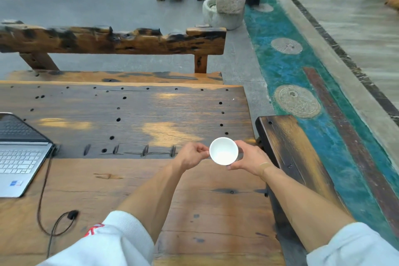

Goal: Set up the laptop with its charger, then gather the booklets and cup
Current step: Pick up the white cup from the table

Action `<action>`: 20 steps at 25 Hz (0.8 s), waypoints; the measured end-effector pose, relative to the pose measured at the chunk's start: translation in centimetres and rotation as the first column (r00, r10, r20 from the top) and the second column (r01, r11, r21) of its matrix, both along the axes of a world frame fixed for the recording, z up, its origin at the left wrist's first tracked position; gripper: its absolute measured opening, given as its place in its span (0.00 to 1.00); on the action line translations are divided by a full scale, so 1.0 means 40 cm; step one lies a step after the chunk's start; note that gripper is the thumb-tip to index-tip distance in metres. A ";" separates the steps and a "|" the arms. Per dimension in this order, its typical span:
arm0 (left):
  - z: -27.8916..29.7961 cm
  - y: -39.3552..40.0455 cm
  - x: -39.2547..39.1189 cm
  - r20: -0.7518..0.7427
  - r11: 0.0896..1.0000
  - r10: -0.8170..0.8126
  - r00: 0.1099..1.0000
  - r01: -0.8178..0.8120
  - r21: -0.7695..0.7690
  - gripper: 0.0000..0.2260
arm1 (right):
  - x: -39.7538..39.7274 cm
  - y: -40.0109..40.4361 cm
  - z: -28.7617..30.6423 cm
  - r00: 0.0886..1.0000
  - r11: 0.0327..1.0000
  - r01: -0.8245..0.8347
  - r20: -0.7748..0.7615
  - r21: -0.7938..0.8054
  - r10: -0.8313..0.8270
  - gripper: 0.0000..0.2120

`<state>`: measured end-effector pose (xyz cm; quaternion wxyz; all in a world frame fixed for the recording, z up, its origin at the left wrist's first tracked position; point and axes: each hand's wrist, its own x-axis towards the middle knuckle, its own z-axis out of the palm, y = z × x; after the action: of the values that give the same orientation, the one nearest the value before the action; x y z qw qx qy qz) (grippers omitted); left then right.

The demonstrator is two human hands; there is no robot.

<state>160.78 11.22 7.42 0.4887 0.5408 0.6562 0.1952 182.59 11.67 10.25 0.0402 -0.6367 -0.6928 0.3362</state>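
I am looking down at a dark, worn wooden counter (pixel 133 179) dotted with round holes. Near its right edge I hold a small white cup (pixel 223 150) between both hands, its open mouth facing up at me and nothing visible inside. My left hand (pixel 192 154) pinches the cup's left rim with curled fingertips. My right hand (pixel 248 155) wraps around its right side, thumb beneath the near edge, and a tan plaster sits on that wrist. Both white sleeves are pushed up; the left one shows a red mark too cut off to read.

At the far left an open silver laptop (pixel 17 157) rests on the counter, with a blue sticker near its front corner too small to read. A dark charger cable (pixel 46 201) runs from the laptop's right side and loops across the wood toward me. A rough wooden bench (pixel 112 39) stands beyond the counter.
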 end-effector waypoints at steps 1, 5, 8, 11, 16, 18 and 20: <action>0.009 -0.022 0.008 0.002 1.000 0.004 1.000 -0.004 0.000 0.08 | 0.008 -0.022 0.005 1.000 1.000 0.005 -0.008 -0.004 -0.005 0.39; 0.013 -0.086 0.045 0.001 1.000 0.012 1.000 -0.012 -0.012 0.06 | 0.048 -0.079 0.012 0.999 0.999 0.016 -0.035 -0.030 -0.017 0.40; 0.019 -0.136 0.090 0.001 0.999 0.043 0.999 -0.043 -0.006 0.05 | 0.091 -0.120 0.019 0.999 0.999 0.004 -0.048 -0.036 -0.005 0.40; 0.023 -0.189 0.157 0.016 0.998 0.056 0.998 -0.056 0.011 0.06 | 0.159 -0.163 0.025 0.998 0.999 -0.014 -0.060 -0.039 0.011 0.39; 0.021 -0.280 0.286 0.023 0.998 0.068 0.997 -0.068 0.018 0.04 | 0.288 -0.229 0.029 0.996 0.998 -0.058 -0.067 -0.031 0.056 0.39; 0.012 -0.316 0.330 0.017 0.996 0.086 0.996 -0.086 0.007 0.04 | 0.331 -0.256 0.023 0.994 0.997 -0.076 -0.085 -0.032 0.073 0.39; 0.003 -0.351 0.366 0.020 0.995 0.099 0.995 -0.099 -0.005 0.05 | 0.369 -0.286 0.011 0.992 0.996 -0.085 -0.095 -0.040 0.081 0.39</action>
<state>175.43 -2.83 7.54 0.4861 0.5046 0.6777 0.2231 197.34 0.23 10.70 0.0445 -0.5916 -0.7085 0.3822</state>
